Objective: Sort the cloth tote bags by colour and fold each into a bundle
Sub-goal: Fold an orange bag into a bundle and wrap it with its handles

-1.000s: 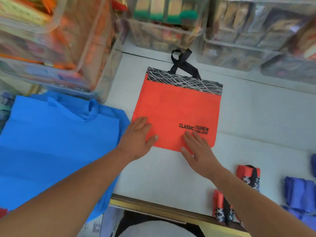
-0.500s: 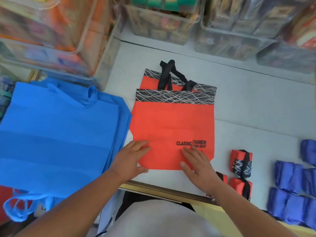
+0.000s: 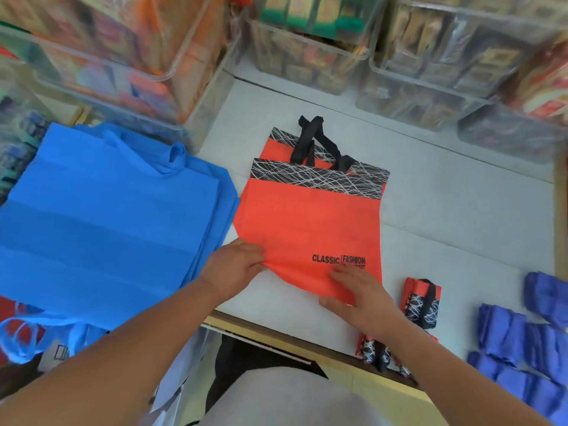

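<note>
An orange tote bag [image 3: 310,222] with a black scribble-patterned top band and black handles lies flat on the white counter [image 3: 445,216]; a second orange bag's top edge shows behind it. My left hand [image 3: 235,265] pinches the bag's lower left corner, which is lifted and turned inward. My right hand [image 3: 359,295] lies flat on the lower right corner under the "CLASSIC FASHION" print. A stack of flat blue tote bags [image 3: 101,216] lies to the left. Folded orange bundles [image 3: 422,301] and folded purple-blue bundles [image 3: 522,342] sit to the right.
Clear plastic bins [image 3: 310,50] full of packaged goods line the back and left of the counter. The counter's wooden front edge [image 3: 276,333] runs just below my hands. A blue bag handle [image 3: 18,336] hangs off at the lower left.
The view has shifted closer to the counter's front. My left hand went from lying flat on the bag's corner to pinching it and pulling it inward. My right hand stays pressed near the print.
</note>
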